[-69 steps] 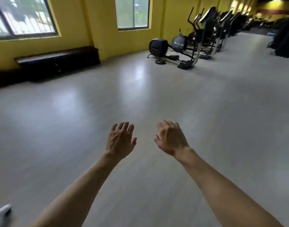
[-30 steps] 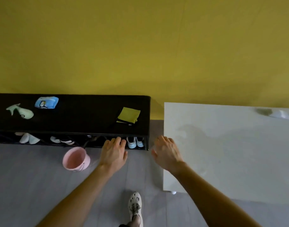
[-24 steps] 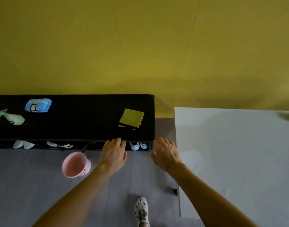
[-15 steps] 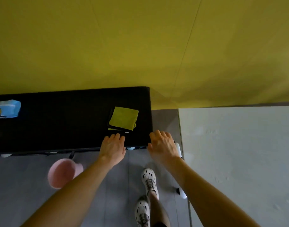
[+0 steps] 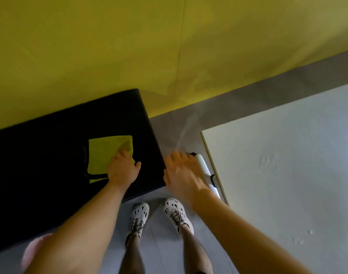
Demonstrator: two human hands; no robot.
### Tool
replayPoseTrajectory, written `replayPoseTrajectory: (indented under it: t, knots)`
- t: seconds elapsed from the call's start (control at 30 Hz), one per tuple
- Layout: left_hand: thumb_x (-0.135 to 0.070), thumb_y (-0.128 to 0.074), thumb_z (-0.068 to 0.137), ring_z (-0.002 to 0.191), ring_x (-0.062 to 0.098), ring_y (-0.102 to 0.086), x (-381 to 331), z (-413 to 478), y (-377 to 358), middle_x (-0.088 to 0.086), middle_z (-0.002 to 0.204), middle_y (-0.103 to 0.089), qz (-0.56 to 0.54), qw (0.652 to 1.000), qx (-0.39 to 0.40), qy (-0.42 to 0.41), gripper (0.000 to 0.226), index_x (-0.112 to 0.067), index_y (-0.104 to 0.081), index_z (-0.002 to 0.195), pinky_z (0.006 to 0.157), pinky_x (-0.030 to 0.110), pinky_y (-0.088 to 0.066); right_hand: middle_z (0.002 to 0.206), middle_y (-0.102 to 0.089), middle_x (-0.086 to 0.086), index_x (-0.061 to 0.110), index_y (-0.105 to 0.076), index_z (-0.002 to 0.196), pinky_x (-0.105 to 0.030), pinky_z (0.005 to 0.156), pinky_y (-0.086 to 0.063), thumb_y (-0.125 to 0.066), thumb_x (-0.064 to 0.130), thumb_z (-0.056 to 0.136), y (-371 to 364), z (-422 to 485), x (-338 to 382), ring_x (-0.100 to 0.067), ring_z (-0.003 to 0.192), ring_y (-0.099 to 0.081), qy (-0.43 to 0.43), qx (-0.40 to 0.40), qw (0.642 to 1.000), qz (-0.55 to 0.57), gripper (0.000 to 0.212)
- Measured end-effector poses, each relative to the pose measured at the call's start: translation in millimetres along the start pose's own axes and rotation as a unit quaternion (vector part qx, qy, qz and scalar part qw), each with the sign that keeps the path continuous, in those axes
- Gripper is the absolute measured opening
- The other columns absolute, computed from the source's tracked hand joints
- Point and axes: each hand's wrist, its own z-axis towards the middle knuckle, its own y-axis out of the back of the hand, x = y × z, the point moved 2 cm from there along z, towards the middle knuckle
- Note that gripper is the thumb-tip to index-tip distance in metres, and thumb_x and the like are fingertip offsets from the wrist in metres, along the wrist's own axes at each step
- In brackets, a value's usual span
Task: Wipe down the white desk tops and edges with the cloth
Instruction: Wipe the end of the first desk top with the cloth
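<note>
Cloth [image 5: 106, 153] — position? (reader)

Yellow-green square, lying flat on top of the black bench [image 5: 40, 165], near that bench's right end and towards its near edge. A strip of the same colour shows just below the square's near edge. It is well apart from the white bench [image 5: 287, 155], which fills the right side of the view. (legend)

And the hands? (reader)

Left hand [image 5: 121, 169]: palm down on the cloth's near right corner, fingers stretched forward over the fabric, thumb splayed to the right above the black top. The fingertips are blurred; the cloth's outline is square. Right hand [image 5: 183, 173]: palm down, fingers spread and relaxed, holding nothing — it hangs over the strip of grey floor [image 5: 173, 119] between the two benches. It is in front of a white cylinder [image 5: 203, 169] with black fittings that lies along the white bench's left edge. Whether it touches the cylinder cannot be told. (legend)

Surface of the white bench? (reader)

Pale, with faint blotches [image 5: 267, 163] on it. (legend)

Remainder of the field? (reader)

Yellow wall [image 5: 110, 46] behind both benches. Two feet in white perforated shoes [image 5: 139, 212] stand on the floor between them. A blurred pink object [image 5: 33, 252] sits at lower left, partly hidden by the left forearm. (legend)
</note>
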Motion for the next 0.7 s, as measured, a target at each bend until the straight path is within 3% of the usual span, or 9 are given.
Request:
replayPoseTrajectory:
  t: [0.13, 0.27, 0.4, 0.5, 0.6, 0.63, 0.67, 0.7]
  knots:
    - [-0.042, -0.08, 0.095, 0.099, 0.031, -0.074, 7.3, 22.4, 2.3, 0.013, 0.116, -0.07, 0.031, 0.998, 0.04, -0.04, 0.06, -0.009, -0.046, 0.131, 0.064, 0.036, -0.051, 0.107, -0.064, -0.006, 0.016, -0.066, 0.112, -0.043, 0.085, -0.056, -0.066, 0.035, 0.103, -9.6, -4.0, 2.8, -0.025, 0.09, -0.063, -0.012, 0.008, 1.0, 0.019, 0.021]
    - [-0.022, -0.074, 0.097, 0.096, 0.033, -0.073, 25.9, 10.1, 32.3, 0.006, 0.1, -0.067, -0.021, 0.983, 0.106, -0.148, 0.022, -0.015, -0.057, 0.111, 0.063, 0.035, -0.045, 0.105, -0.066, -0.006, 0.013, -0.071, 0.111, -0.041, 0.081, -0.059, -0.068, 0.03, 0.103, 6.8, -20.7, 17.8, -0.025, 0.089, -0.065, -0.068, -0.003, 0.997, 0.039, 0.019]
    - [-0.031, -0.077, 0.092, 0.11, 0.029, -0.072, 35.4, -32.1, 105.6, 0.0, 0.123, -0.067, 0.016, 0.961, 0.114, -0.252, 0.033, -0.029, -0.068, 0.124, 0.083, 0.036, -0.056, 0.107, -0.062, -0.004, 0.015, -0.064, 0.121, -0.044, 0.079, -0.06, -0.055, 0.032, 0.109, 29.5, -41.1, 46.5, -0.028, 0.091, -0.065, -0.112, -0.013, 0.988, 0.109, 0.023]
    - [-0.033, -0.082, 0.088, 0.105, 0.022, -0.068, 33.8, -72.6, 167.7, -0.007, 0.114, -0.062, -0.019, 0.937, 0.139, -0.321, 0.03, -0.037, -0.071, 0.115, 0.083, 0.035, -0.055, 0.138, -0.058, -0.003, 0.021, -0.047, 0.154, -0.041, 0.092, -0.059, -0.064, 0.042, 0.103, 45.3, -62.5, 66.7, -0.028, 0.12, -0.063, -0.113, 0.019, 0.982, 0.147, 0.058]
    - [-0.03, -0.084, 0.084, 0.097, 0.013, -0.066, 21.1, -112.6, 222.6, -0.011, 0.107, -0.064, -0.032, 0.905, 0.192, -0.379, 0.026, -0.039, -0.074, 0.107, 0.084, 0.034, -0.058, 0.168, -0.042, 0.001, 0.027, -0.029, 0.169, -0.044, 0.121, -0.043, -0.079, 0.056, 0.086, 61.0, -95.9, 84.9, -0.022, 0.154, -0.039, -0.115, 0.016, 0.969, 0.216, 0.101]
    - [-0.027, -0.083, 0.083, 0.095, 0.011, -0.066, 14.4, -125.3, 239.1, -0.011, 0.104, -0.065, -0.038, 0.894, 0.203, -0.397, 0.027, -0.039, -0.076, 0.106, 0.084, 0.031, -0.058, 0.166, -0.047, 0.003, 0.029, -0.034, 0.166, -0.044, 0.123, -0.04, -0.08, 0.057, 0.086, 67.5, -108.8, 92.2, -0.018, 0.153, -0.041, -0.118, 0.008, 0.965, 0.235, 0.097]
    - [-0.024, -0.082, 0.082, 0.093, 0.009, -0.066, 7.9, -132.9, 250.3, -0.011, 0.102, -0.066, -0.05, 0.885, 0.211, -0.412, 0.026, -0.038, -0.078, 0.104, 0.083, 0.028, -0.056, 0.152, -0.06, 0.006, 0.031, -0.047, 0.157, -0.042, 0.117, -0.047, -0.079, 0.055, 0.089, 69.4, -117.7, 98.1, -0.014, 0.141, -0.052, -0.117, -0.011, 0.956, 0.268, 0.079]
    - [-0.021, -0.081, 0.081, 0.092, 0.008, -0.065, -2.7, -143.8, 263.5, -0.011, 0.099, -0.066, -0.059, 0.874, 0.215, -0.433, 0.026, -0.037, -0.08, 0.101, 0.081, 0.025, -0.054, 0.129, -0.072, 0.009, 0.033, -0.061, 0.14, -0.038, 0.101, -0.054, -0.076, 0.051, 0.095, 75.9, -132.2, 103.2, -0.011, 0.117, -0.064, -0.132, -0.036, 0.944, 0.299, 0.05]
